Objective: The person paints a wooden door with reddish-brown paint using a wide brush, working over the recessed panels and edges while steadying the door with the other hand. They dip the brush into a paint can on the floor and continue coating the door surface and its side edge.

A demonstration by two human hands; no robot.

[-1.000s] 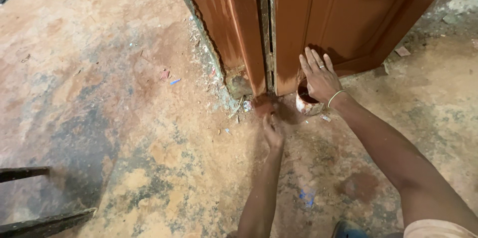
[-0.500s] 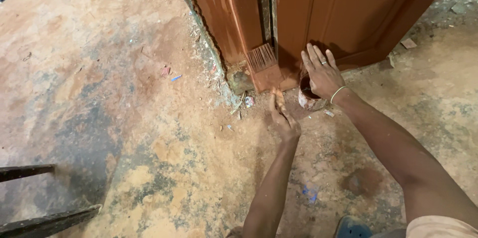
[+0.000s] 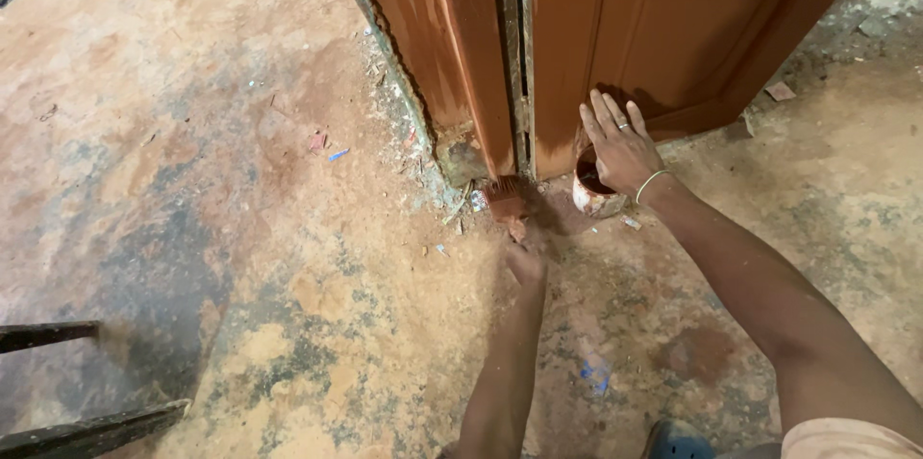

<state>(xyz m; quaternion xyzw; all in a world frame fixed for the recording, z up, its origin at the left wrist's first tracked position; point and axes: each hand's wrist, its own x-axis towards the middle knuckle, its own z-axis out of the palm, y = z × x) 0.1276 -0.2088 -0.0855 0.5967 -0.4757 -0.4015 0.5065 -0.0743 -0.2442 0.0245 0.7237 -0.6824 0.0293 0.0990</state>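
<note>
Two hands work at the door (image 3: 663,26) foot: left hand (image 3: 526,265) grips a brush (image 3: 507,201) touching the frame (image 3: 461,55); right hand (image 3: 620,147), fingers spread, rests on a paint cup (image 3: 594,198).

A flat paintbrush with reddish-brown bristles (image 3: 506,199) is gripped by its handle in the left hand (image 3: 526,262), and its bristles are set against the foot of the brown-painted wooden door frame (image 3: 471,55), right at the floor. The right hand (image 3: 620,147) is laid with spread fingers on the lower edge of the brown panelled wooden door (image 3: 673,26), directly above a small round paint-smeared tin (image 3: 593,192) standing on the floor just beside the door. A ring and a thin wrist bangle are worn on the right hand. The stained, dusty concrete floor (image 3: 240,257) is strewn with debris along the frame's foot. Dark metal bars (image 3: 67,382) are seen at the lower left corner.
</note>
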